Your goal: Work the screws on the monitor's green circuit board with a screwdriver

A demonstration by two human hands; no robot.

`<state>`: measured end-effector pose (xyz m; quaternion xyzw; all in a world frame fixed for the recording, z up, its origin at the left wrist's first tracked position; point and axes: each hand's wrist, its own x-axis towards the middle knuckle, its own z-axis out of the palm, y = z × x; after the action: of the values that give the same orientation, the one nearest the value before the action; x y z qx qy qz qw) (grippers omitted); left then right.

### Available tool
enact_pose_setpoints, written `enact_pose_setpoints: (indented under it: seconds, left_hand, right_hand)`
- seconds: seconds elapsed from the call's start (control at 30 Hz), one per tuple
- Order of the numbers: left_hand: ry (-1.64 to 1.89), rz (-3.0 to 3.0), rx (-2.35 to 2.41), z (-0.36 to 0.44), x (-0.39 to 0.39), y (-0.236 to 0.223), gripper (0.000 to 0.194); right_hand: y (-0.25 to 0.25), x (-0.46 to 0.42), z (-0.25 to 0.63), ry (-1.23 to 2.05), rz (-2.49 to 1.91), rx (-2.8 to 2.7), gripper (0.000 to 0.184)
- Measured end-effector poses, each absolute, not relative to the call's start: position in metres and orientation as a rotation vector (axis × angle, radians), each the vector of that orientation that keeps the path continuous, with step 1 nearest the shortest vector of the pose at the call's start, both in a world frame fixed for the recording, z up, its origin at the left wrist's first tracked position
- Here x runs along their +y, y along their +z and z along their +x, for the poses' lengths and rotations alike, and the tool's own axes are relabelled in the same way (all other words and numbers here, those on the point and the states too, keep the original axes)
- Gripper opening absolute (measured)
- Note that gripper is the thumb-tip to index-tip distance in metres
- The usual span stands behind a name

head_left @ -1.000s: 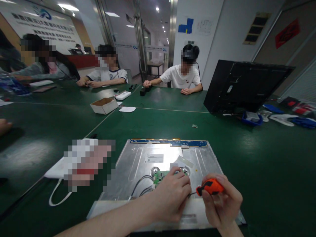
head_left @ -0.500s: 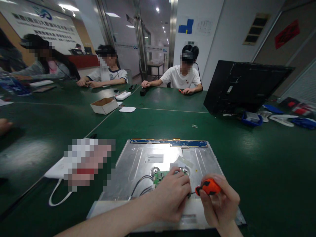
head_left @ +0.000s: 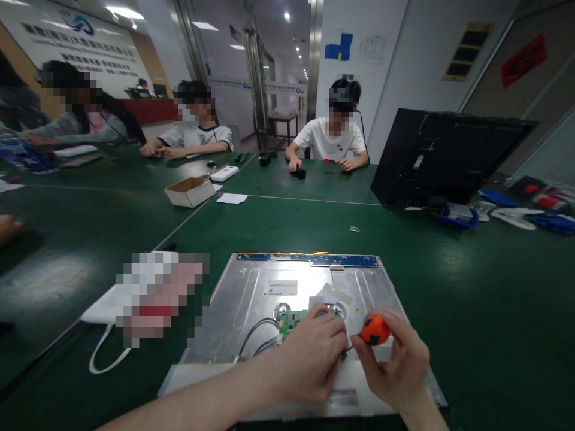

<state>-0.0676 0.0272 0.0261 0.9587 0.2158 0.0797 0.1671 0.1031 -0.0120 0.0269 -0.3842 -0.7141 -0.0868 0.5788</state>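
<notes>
A flat metal display panel [head_left: 242, 287] lies on the table in front of me, with a blue circuit strip [head_left: 287, 259] along its far edge. A small green circuit board [head_left: 291, 320] sits at its middle, with dark cables [head_left: 251, 335] running from its left side. My left hand [head_left: 317, 353] rests curled over this board; its fingertips and anything in them are hidden. To its right, my right hand [head_left: 399, 359] grips an orange and black screwdriver [head_left: 376, 330] by the handle. The screwdriver's thin shaft points left, down beside my left hand, and its tip is hidden.
A white bag [head_left: 103, 305] lies left of the panel. Farther off are an open cardboard box [head_left: 189, 193], a white paper [head_left: 232, 198] and a black monitor housing [head_left: 444, 158]. A blue tray [head_left: 459, 216] sits before the housing. Several people sit across the table.
My right hand has shifted slightly left and turned the screwdriver handle. My left hand stays put. Across the table, a person's hand has moved rightward with a small black object.
</notes>
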Motion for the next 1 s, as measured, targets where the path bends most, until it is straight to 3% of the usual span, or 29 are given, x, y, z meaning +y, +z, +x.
enact_pose_setpoints:
  seconds: [0.2,0.5,0.67,1.0]
  left_hand:
    - [0.236,2.721,0.624,-0.067,0.026,0.024,0.027]
    - [0.255,2.733,0.596,-0.067,0.028,0.020,0.026]
    - [0.224,2.746,0.586,-0.067,0.028,0.022,0.022]
    - [0.209,2.766,0.618,-0.067,0.026,0.026,0.030]
  right_hand:
    - [0.044,-0.010,0.102,-0.349,-0.844,-1.792,0.041]
    - [0.008,-0.016,0.102,-0.151,-0.881,-1.637,0.053]
    - [0.012,-0.014,0.098,-0.289,-0.867,-1.551,0.063]
    - [0.005,-0.017,0.099,-0.236,-0.865,-1.585,0.048]
